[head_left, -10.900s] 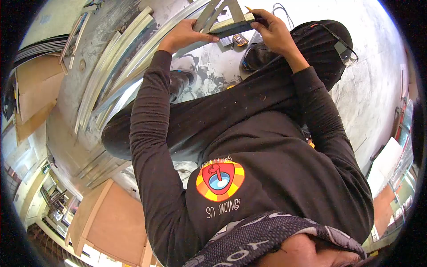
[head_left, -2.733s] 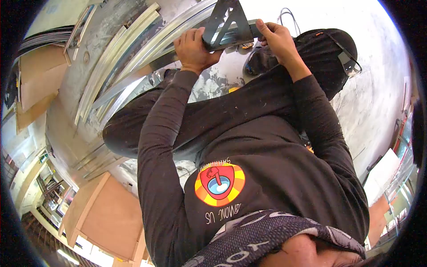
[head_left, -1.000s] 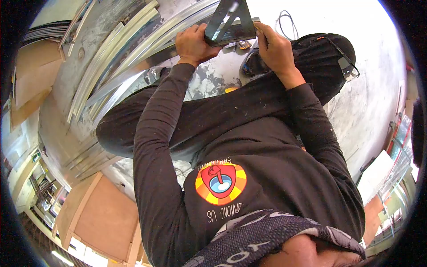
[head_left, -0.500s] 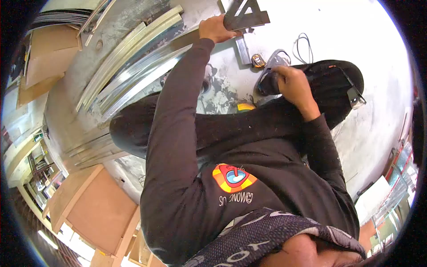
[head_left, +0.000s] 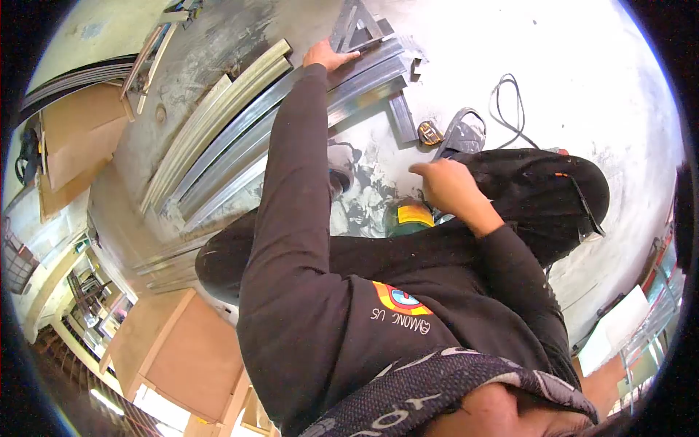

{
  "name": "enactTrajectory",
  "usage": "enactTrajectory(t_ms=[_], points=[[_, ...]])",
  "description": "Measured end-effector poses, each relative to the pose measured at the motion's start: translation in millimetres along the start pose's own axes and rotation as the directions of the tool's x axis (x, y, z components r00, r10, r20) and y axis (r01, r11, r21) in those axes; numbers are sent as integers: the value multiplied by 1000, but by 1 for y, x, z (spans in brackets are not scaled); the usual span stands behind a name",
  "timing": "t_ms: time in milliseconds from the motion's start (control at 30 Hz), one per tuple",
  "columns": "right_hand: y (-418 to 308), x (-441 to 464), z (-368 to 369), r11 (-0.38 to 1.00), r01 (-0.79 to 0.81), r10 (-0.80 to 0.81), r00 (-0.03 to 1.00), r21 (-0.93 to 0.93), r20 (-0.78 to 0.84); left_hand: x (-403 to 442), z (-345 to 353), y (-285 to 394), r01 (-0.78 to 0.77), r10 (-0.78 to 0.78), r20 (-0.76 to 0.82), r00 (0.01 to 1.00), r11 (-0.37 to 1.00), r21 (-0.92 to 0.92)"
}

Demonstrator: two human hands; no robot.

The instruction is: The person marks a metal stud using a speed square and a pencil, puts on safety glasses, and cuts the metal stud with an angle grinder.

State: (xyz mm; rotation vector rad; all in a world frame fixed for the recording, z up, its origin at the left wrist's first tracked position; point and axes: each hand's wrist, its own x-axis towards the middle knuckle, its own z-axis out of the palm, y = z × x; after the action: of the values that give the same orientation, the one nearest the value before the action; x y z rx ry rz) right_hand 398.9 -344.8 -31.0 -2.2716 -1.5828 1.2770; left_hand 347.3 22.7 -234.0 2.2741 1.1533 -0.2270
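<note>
My left hand [head_left: 325, 55] is closed at the edge of a grey triangular speed square [head_left: 357, 28], which lies at the end of long metal profiles [head_left: 368, 76]. My right hand [head_left: 453, 191] is held above my bent leg, with one digit pointing left and the others curled under. Whatever its curled fingers may hold is hidden. Just beyond it are a yellow-and-black tape measure [head_left: 429, 133] and a sandalled foot [head_left: 464, 132]. A short metal piece [head_left: 403, 118] lies beside the tape measure.
A green tool with a yellow label [head_left: 413, 217] sits by my leg, partly hidden. A black cable [head_left: 510, 109] loops across the floor. Pale long strips [head_left: 218, 120] lie left of the profiles. A wooden cabinet [head_left: 191, 357] stands at lower left, cardboard [head_left: 80, 146] at upper left.
My view has shifted, so the floor things appear lower. My left hand has drawn the speed square back left over the profiles. My right hand has moved away from the foot.
</note>
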Motion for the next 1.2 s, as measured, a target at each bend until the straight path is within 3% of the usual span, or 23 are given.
enactTrajectory(t_ms=[133, 200, 233, 267, 333, 400, 433, 467, 500, 533, 567, 633, 667, 700, 733, 767, 867, 933, 1000, 1067, 1167, 1200], points=[[0, 84, 50, 997, 71, -71, 996, 3, 55, 8, 10, -18, 44, -43, 11, 999, 997, -64], [9, 117, 84, 995, 100, -100, 995, 6, 19, -17, 5, -20, 79, -90, -199, 976, 995, -64], [14, 130, 96, 995, 96, -96, 995, 4, 31, -33, 12, -29, -48, 64, -433, 899, 998, 48], [19, 142, 107, 992, 129, -129, 992, -10, 3, -54, 5, -32, -43, 57, -427, 903, 998, 41], [30, 152, 136, 989, 148, -148, 989, -13, -21, -97, -13, -43, -205, 217, -217, 952, 976, 76], [41, 159, 156, 965, 261, -253, 936, -2, -244, -126, 1, -83, -407, 448, -180, 876, 885, 224], [38, 151, 141, 970, 243, -242, 968, 6, -57, -143, 2, -87, -410, 449, -175, 876, 886, 218], [35, 144, 124, 971, 238, -237, 970, 8, -55, -159, 1, -89, -416, 428, -1, 904, 879, 234], [34, 139, 107, 991, 131, -128, 989, -35, 71, -170, 2, -90, -426, 393, 171, 903, 870, 250], [35, 133, 97, 996, 27, -9, 981, -88, 192, -180, 7, -92, -431, 397, 177, 901, 868, 247], [44, 132, 89, 990, 45, -22, 985, -133, 169, -187, 16, -95, -493, 436, 255, 863, 837, 237], [47, 124, 45, 917, 62, 51, 962, -395, 268, -196, 25, -87, -593, 471, 430, 770, 777, 210], [33, 104, 10, 901, 2, 70, 986, -433, 149, -201, 28, -80, -603, 478, 435, 763, 770, 210], [29, 82, -19, 881, 49, -9, 996, -471, 87, -207, 32, -72, -630, 462, 501, 732, 739, 238], [20, 54, -43, 883, 12, -109, 978, -470, -180, -212, 35, -65, -657, 442, 561, 700, 706, 264], [13, 25, -69, 876, -33, -135, 941, -481, -311, -218, 38, -60, -665, 441, 572, 691, 697, 266], [5, -91, -130, 913, -18, -278, 703, -407, -654, -228, 47, -52, -675, 455, 584, 672, 701, 232], [15, -154, -132, 894, -196, -257, 514, -403, -818, -234, 51, -44, -654, 440, 564, 699, 711, 256], [39, -203, -122, 866, -306, -216, 485, -396, -848, -241, 56, -41, -631, 420, 544, 726, 722, 284], [55, -236, -102, 873, -390, -66, 502, -293, -863, -245, 68, -42, -605, 420, 506, 754, 745, 282], [66, -256, -76, 951, -264, -22, 469, -164, -883, -260, 56, -24, -569, 376, 507, 776, 764, 304], [72, -260, -72, 986, -135, -35, 419, -100, -907, -261, 57, -19, -556, 350, 521, 778, 770, 313]])
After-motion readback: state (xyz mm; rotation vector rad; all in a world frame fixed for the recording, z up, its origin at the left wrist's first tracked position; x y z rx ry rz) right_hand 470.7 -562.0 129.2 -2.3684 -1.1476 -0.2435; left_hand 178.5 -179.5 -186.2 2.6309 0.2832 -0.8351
